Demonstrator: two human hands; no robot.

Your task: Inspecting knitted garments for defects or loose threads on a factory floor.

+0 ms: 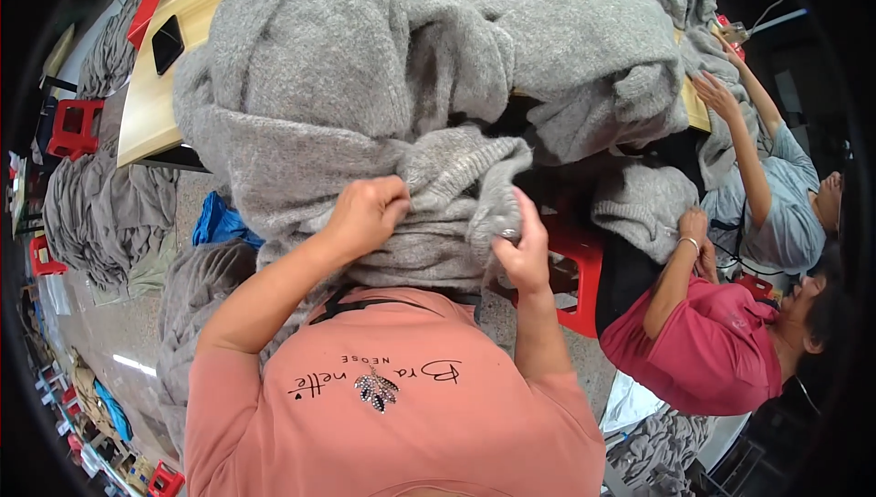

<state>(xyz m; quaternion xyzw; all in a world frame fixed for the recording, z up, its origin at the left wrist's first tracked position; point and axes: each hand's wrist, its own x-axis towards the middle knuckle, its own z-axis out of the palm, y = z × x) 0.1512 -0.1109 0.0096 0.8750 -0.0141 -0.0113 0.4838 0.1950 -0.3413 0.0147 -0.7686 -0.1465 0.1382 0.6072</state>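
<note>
Across my lap and up over the table edge lies a grey knitted sweater (pixel 438 251), bunched in soft folds. My left hand (pixel 370 212) is closed in a pinch at its middle, fingers curled against the knit. On the other side my right hand (pixel 524 246) grips the sweater's ribbed edge (pixel 497 196), thumb towards me and the other fingers partly hidden behind the cloth. The ribbed band loops up between both hands. Directly beyond them rises a large heap of grey knitwear (pixel 310 50), which touches the piece I hold.
The wooden table (pixel 146 123) carries more grey knitwear (pixel 584 31) and a black phone (pixel 168 44). At my right sit a co-worker in a magenta shirt (pixel 703 342) and another in grey (pixel 776 196), both handling knitwear. A red stool (pixel 579 282) stands close by; garment piles (pixel 100 223) lie left.
</note>
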